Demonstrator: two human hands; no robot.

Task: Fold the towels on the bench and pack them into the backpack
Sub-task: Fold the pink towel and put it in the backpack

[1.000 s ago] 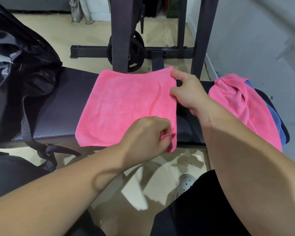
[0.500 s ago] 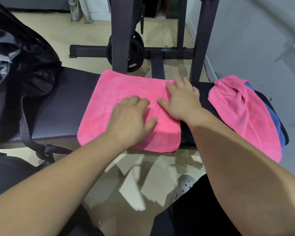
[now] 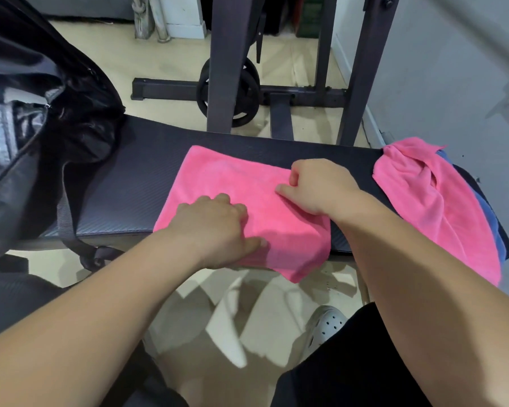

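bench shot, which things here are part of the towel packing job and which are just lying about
Job: folded pink towel, crumpled pink towel, blue towel, backpack, bench, left hand, right hand.
Just there: weight plates, rack frame, white shoe.

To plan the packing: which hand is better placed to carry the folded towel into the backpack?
Probably left. The left hand rests on the towel on the side nearer the backpack; the right hand lies at its far corner, toward the pile.
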